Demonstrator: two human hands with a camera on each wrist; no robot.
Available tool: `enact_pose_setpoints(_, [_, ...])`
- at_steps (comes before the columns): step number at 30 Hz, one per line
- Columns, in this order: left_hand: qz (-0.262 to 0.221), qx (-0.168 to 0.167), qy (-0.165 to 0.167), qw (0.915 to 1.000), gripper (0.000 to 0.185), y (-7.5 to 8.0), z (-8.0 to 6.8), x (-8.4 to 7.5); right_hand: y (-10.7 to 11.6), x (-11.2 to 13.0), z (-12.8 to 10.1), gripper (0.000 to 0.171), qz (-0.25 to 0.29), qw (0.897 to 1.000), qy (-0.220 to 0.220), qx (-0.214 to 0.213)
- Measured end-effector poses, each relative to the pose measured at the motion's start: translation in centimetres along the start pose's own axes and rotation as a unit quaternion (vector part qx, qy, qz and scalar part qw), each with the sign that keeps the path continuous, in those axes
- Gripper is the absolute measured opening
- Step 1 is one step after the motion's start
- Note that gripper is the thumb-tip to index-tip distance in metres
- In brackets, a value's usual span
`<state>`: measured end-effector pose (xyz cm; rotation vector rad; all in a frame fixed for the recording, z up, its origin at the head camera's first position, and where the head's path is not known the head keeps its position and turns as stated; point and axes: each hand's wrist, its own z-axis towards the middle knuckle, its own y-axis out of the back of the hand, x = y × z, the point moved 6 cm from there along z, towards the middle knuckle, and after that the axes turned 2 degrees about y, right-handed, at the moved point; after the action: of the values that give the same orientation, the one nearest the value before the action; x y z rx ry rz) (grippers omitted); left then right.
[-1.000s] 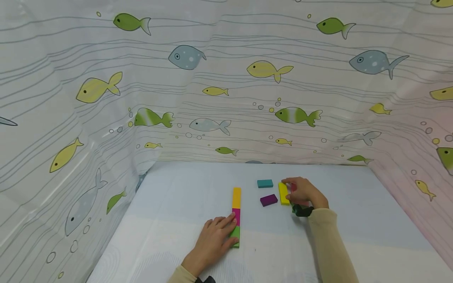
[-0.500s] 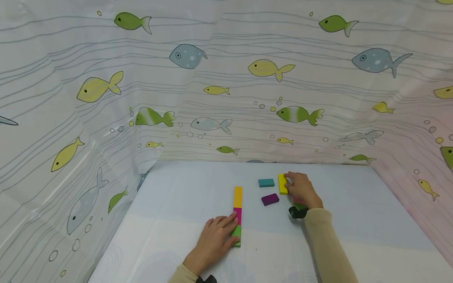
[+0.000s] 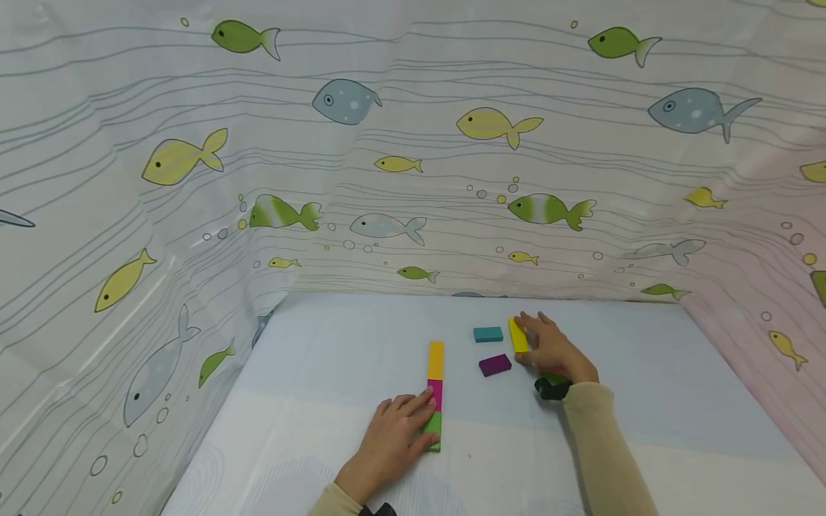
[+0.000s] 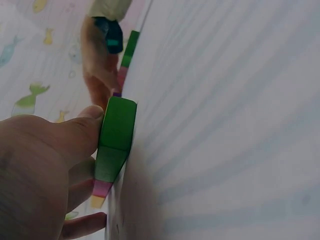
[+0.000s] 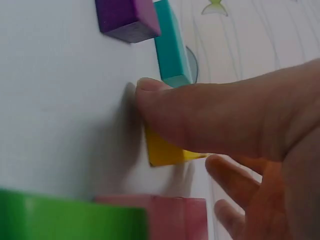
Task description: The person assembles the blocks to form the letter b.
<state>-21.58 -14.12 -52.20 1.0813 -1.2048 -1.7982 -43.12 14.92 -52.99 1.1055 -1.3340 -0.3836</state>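
**Yellow block gripped at the far right while a three-colour strip is steadied**

Yellow rectangular block [image 3: 518,335], smooth and probably wooden, lies on the pale blue-and-white table cover [image 3: 323,358] toward the far right of the work area, its long side running away from the person. The right hand [image 3: 548,347] grips it: in the right wrist view the thumb [image 5: 200,115] presses across its near face and the fingers curl round the other side, so the block is pinched between them, seemingly to lift or slide it

Largest around it is the fish-print curtain [image 3: 413,143], which walls the table on three sides. On the table, a straight strip of blocks laid end to end runs away from the person: a yellow block [image 3: 435,360] farthest, a magenta block [image 3: 434,395] in the middle, a green block [image 3: 432,431] nearest. The left hand [image 3: 393,441] rests flat beside the strip, thumb [image 4: 75,135] and fingers pressed against the green block's side, not curled round it, likely to keep the row from shifting

Just left of the gripped block lie a teal block [image 3: 487,334] and, nearer, a purple block [image 3: 495,365], both loose and apart from each other. They sit between the right hand and the strip, so they could obstruct a direct path across. Under the right wrist, a pink block [image 5: 165,217] and another green block [image 5: 70,217] lie close by, mostly hidden from the head camera
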Motion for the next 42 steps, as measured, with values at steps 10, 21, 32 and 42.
enact_pose_setpoints(10, [0.002, 0.005, 0.001, 1.0000, 0.054, 0.0, 0.0, -0.1, -0.2, -0.3, 0.0, 0.089, 0.020, 0.999, -0.011, -0.037])
enact_pose_setpoints(21, [0.005, 0.001, -0.001, 1.0000, 0.054, -0.1, -0.6, 0.0, -0.3, -0.4, 0.0, 0.088, 0.041, 0.995, -0.025, -0.086])
enact_pose_setpoints(32, [0.005, 0.022, 0.004, 0.9997, 0.055, -0.1, -0.1, 0.2, -0.2, 1.1, 0.3, 0.091, 0.050, 0.991, -0.031, -0.122])
enact_pose_setpoints(42, [0.014, 0.003, -0.003, 0.9999, 0.054, -0.1, -0.2, 0.1, 0.5, 3.7, 1.0, 0.090, 0.078, 0.987, 0.014, -0.143])
